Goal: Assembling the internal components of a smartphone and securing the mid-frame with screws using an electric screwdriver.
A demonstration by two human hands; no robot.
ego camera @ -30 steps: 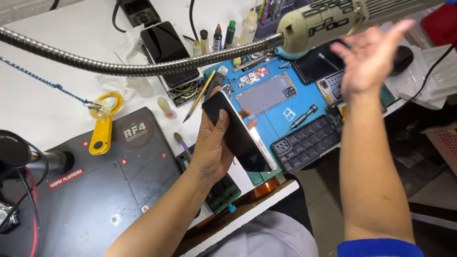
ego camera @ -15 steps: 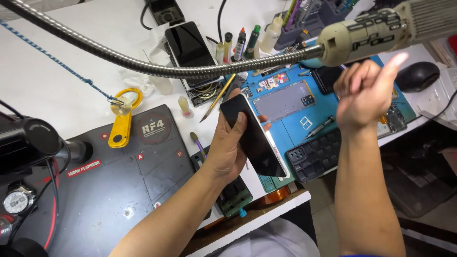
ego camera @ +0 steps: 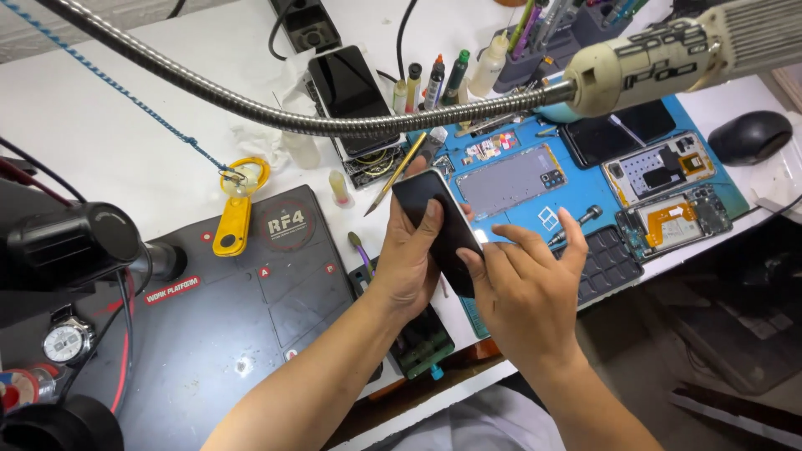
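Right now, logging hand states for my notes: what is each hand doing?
Left hand: closed around the black phone.
Right hand: open, fingers touching the phone's lower edge.

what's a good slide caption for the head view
Left hand holds a dark phone while the right hand touches its lower edge, above a blue repair mat.
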